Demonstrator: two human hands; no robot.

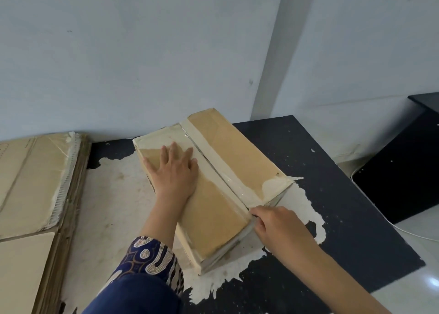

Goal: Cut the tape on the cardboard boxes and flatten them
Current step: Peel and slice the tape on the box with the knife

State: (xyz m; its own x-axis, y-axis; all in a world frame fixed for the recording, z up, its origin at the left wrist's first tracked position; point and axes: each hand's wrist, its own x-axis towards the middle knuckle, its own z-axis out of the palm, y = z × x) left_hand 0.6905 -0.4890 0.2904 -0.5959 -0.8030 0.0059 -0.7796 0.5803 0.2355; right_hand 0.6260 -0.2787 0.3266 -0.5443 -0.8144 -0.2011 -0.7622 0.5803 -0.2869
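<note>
A long brown cardboard box [240, 156] lies on the worn dark table [344, 218], sealed along its middle seam with clear tape [215, 168]. My left hand [173, 171] presses flat on the box's left top flap, fingers spread. My right hand [278, 223] is closed at the near end of the seam, gripping a small cutting tool that is almost entirely hidden by the fingers; only a dark tip shows at the tape.
A stack of flattened cardboard sheets [31, 185] lies at the left of the table. A pale wall stands right behind the box. A black cabinet [403, 175] and a white cable [408, 230] are on the floor at the right.
</note>
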